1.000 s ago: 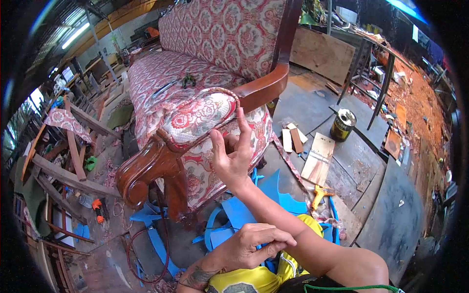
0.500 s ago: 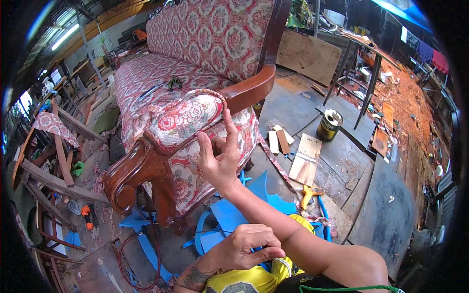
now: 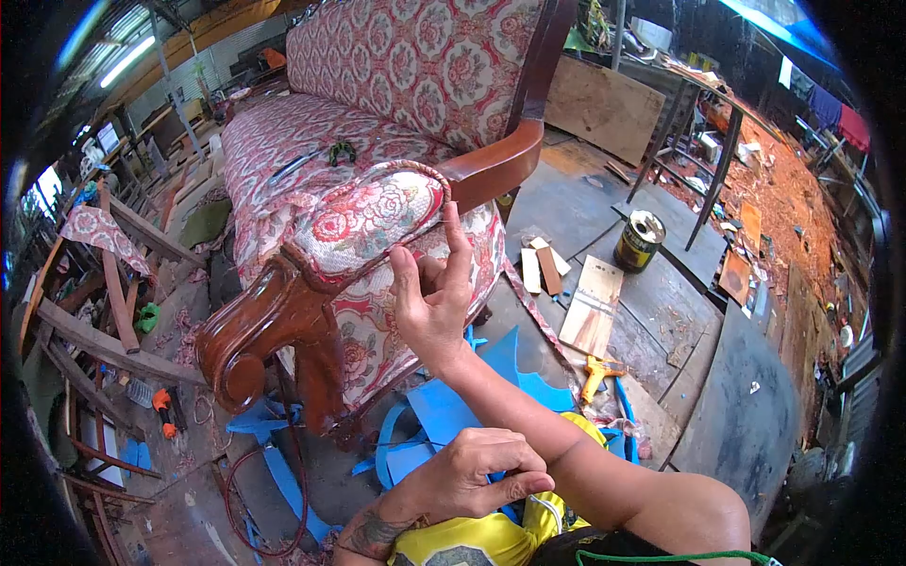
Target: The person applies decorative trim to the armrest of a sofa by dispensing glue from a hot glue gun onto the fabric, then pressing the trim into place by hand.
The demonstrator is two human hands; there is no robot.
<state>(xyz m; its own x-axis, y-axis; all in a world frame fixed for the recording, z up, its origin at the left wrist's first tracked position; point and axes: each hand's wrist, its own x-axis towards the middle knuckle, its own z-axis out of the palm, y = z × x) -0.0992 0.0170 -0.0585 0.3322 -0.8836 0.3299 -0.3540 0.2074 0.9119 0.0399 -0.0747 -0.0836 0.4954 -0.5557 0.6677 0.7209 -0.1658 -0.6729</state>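
My right hand (image 3: 437,307) is raised at the front of the sofa's armrest, thumb and index finger stretched apart, the other fingers curled. Its index fingertip is at the corded edge of the floral armrest pad (image 3: 373,222), where the pad meets the carved wooden arm (image 3: 491,170); whether it presses cannot be seen. My left hand (image 3: 486,469) rests low over my lap, fingers curled and thumb alongside; its palm side is hidden. The floral sofa seat (image 3: 311,137) has a dark clamp-like tool (image 3: 341,151) and a thin blue tool (image 3: 291,168) on it.
Blue sheet scraps (image 3: 444,410) lie on the floor below the sofa. To the right are a yellow glue gun (image 3: 599,375), wood pieces (image 3: 592,307) and an open can (image 3: 641,238). A dark red hose (image 3: 229,505) loops at lower left, near orange-handled pliers (image 3: 163,412).
The view has shifted slightly, so the sofa sits a little further right. My right hand keeps its pose with the index fingertip at the pad's edge; my left hand is nearly unchanged.
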